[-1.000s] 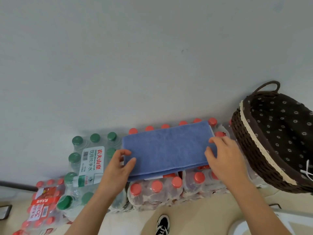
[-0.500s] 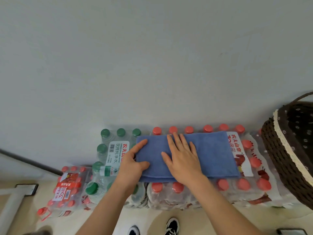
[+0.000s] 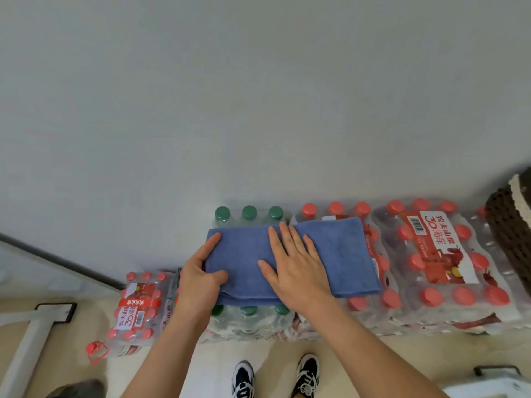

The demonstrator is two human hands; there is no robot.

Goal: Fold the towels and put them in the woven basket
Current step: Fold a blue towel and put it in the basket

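Note:
A blue towel, folded into a flat rectangle, lies on top of shrink-wrapped packs of water bottles. My left hand grips its left edge, thumb on top and index finger along the side. My right hand presses flat on the towel's middle with straight, spread fingers. The dark woven basket with a cream trim shows only partly at the right edge, standing on the packs.
Packs of red-capped bottles stretch to the right of the towel; green-capped bottles lie under its left part. A lower pack sits on the floor at left. A grey wall rises behind. My shoes are below.
The view has swung left, so the basket slid to the frame's right edge. My right hand moved from the towel's right end to its middle and lies flat; the left still holds the left edge.

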